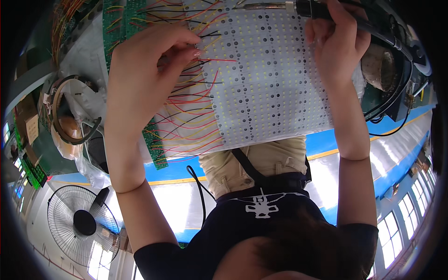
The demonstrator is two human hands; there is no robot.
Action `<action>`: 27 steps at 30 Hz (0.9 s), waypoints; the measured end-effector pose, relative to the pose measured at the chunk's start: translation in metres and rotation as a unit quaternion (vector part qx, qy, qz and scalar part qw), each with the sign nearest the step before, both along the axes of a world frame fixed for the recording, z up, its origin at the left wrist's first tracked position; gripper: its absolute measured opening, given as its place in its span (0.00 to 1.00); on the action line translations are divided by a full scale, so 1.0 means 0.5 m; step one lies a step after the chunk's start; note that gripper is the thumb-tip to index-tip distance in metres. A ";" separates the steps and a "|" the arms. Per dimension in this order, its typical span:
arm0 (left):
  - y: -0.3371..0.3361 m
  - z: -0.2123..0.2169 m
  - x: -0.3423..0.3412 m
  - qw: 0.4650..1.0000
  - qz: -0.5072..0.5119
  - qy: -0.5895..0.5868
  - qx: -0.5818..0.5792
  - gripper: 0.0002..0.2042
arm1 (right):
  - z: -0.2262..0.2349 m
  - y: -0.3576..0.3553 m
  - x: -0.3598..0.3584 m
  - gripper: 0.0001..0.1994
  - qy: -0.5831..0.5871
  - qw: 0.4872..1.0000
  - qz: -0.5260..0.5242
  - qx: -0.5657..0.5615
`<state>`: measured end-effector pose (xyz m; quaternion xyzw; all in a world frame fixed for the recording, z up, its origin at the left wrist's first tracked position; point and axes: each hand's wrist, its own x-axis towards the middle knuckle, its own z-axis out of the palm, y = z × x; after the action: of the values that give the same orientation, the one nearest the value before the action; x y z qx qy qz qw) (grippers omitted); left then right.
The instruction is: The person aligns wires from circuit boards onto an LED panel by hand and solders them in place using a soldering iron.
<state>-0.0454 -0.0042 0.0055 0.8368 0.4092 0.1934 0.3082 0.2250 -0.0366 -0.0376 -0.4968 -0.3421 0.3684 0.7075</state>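
My right hand (339,51) grips the dark handle of a soldering iron (313,8). Its metal barrel points left over the far part of a white panel (284,95), which carries rows of small yellowish LEDs and dark round holes. At the panel's left side my left hand (142,77) is closed, thumb and fingertips pinched together among thin red, black and yellow wires (193,122). Which wire the pinch holds, if any, is hard to make out. These wires run from narrow green circuit boards (155,145) on the left toward the panel.
Further left lies a brown ring (58,109) beside clear plastic bags (88,170). On the right are a brownish rounded object (379,69) and black cables (405,100). A standing fan (84,222) is at the lower left. The panel's near edge lies close to my waist.
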 end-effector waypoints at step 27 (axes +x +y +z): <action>-0.011 -0.004 0.002 0.997 0.054 -0.007 0.049 0.04 | -0.014 -0.006 0.002 0.10 -0.031 0.998 0.029 0.050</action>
<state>-0.0445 -0.0095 0.0034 0.8262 0.4418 0.2356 0.2582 0.2261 -0.0395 -0.0444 -0.4618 -0.3961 0.3551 0.7097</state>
